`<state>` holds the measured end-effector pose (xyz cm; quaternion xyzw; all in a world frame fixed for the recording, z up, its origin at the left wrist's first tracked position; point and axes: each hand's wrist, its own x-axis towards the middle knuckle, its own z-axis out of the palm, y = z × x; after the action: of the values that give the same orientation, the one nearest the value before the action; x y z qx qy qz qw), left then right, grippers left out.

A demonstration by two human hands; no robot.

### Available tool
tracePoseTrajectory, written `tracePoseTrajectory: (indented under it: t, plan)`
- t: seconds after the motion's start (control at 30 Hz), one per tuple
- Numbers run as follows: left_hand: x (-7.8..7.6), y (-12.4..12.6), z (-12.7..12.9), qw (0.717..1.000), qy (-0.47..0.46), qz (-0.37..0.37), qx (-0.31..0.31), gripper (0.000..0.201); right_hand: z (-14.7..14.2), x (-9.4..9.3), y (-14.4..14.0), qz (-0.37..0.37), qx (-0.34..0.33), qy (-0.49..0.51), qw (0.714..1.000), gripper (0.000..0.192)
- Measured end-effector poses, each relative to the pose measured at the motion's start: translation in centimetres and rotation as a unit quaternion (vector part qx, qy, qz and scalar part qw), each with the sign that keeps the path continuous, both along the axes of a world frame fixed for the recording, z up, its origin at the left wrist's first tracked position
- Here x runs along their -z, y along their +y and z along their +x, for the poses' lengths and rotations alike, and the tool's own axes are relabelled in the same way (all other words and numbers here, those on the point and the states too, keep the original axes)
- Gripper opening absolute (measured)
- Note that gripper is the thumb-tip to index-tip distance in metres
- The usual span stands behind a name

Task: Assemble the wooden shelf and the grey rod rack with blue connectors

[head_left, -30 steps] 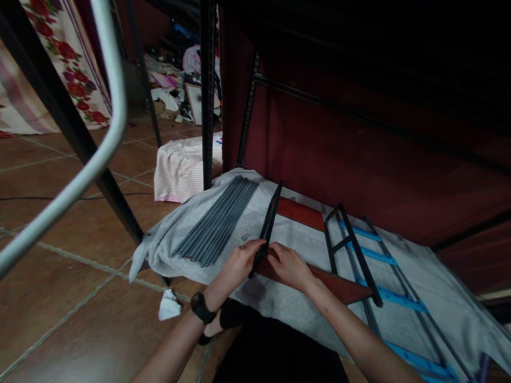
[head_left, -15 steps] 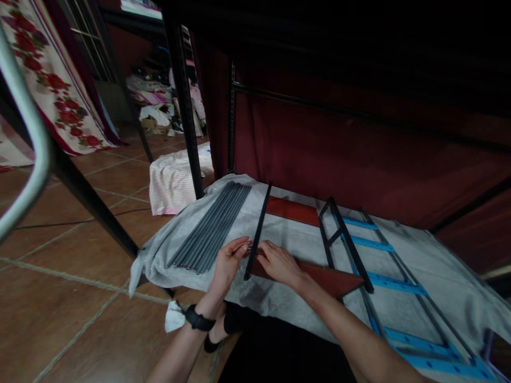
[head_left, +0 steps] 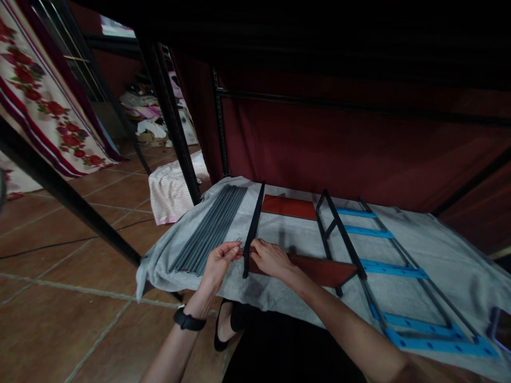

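Observation:
My left hand (head_left: 219, 264) is closed in a pinch on a small, thin metal piece (head_left: 240, 242), too fine to name surely, beside the outer face of a black metal bar (head_left: 254, 221). On the bar's other side, my right hand (head_left: 272, 259) has its fingers bent round the joint where the bar meets a reddish-brown board (head_left: 319, 270). Bar and board belong to a black metal frame lying on grey cloth. A second reddish-brown board (head_left: 288, 206) spans its far side, and a black side frame (head_left: 343, 234) stands at its right.
Grey metal tubes (head_left: 211, 226) lie side by side left of the frame on the grey cloth (head_left: 287, 234). To the right is a rack with blue crosspieces (head_left: 393, 269). A phone (head_left: 501, 327) lies at far right. Black posts (head_left: 170, 114) and an overhead edge enclose the space.
The view has shifted slightly. My left hand stays pinched beside the bar, and the thin metal piece shows more clearly above its fingertips. My right hand remains at the joint.

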<state>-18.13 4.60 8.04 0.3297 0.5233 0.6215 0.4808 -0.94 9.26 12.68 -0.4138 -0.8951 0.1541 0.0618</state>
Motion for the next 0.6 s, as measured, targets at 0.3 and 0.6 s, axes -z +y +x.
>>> tracePoseTrajectory:
  t: [0.3,0.6]
  plan:
    - [0.29,0.75,0.08,0.996,0.077,0.042,-0.004,0.030,0.04,-0.09,0.06,0.006,-0.002,0.005,1.000,0.030]
    - [-0.23,0.37,0.23,0.998,0.046,0.026,-0.017,0.051,0.16,0.10,0.08,0.022,-0.008,0.012,1.000,0.029]
